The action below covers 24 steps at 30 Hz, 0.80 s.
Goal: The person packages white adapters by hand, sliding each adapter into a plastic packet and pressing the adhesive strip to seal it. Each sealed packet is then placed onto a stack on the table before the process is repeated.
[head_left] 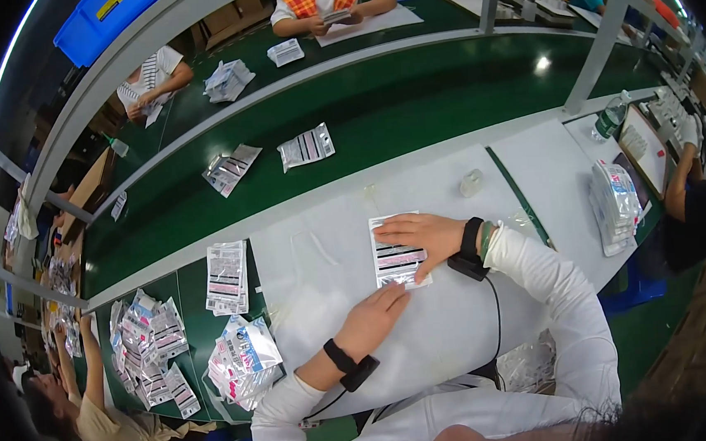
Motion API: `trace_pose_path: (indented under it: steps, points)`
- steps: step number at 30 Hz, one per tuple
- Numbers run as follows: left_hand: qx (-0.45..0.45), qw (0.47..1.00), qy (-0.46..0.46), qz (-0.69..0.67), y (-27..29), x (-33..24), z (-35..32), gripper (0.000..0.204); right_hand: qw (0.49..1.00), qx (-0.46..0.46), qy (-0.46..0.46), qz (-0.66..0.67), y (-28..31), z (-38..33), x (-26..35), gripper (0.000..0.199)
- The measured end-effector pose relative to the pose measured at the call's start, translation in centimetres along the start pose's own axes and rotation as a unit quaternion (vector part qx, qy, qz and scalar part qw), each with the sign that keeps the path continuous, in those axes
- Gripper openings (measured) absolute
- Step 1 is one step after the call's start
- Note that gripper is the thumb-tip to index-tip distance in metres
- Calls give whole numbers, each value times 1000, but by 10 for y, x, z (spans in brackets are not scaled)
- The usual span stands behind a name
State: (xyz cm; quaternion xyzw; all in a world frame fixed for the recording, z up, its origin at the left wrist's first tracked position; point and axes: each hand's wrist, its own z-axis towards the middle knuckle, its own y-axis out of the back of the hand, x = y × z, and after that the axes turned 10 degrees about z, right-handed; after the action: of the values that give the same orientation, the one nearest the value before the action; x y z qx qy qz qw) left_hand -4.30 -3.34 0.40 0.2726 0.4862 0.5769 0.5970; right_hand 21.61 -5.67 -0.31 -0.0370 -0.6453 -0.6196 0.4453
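Note:
A small flat packet (pixel 398 260) with dark stripes lies on a white mat (pixel 323 264) in front of me. My right hand (pixel 419 233) rests flat across the packet's upper half, fingers spread and pointing left. My left hand (pixel 373 318) touches the packet's lower left corner with its fingertips. Both wrists wear black bands with a cable running off them.
A stack of printed packets (pixel 226 278) and heaps of filled bags (pixel 244 360) lie left of the mat. Two packets (pixel 306 147) ride the green conveyor belt (pixel 410 100). Another bag pile (pixel 615 204) sits right. Other people work across the belt and at the left.

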Motion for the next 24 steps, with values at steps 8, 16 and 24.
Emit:
trace_pose_path:
  steps: [8, 16, 24]
  points:
    - [18, 999, -13, 42, 6, 37, 31, 26, 999, 16, -34, -37, 5, 1, 13, 120]
    - [23, 969, -28, 245, -16, 30, 43, 24, 988, -131, -80, -14, 19, -15, 30, 97]
    - [8, 964, 21, 267, -24, 23, 51, 24, 932, -168, -203, -248, 71, -98, -3, 48]
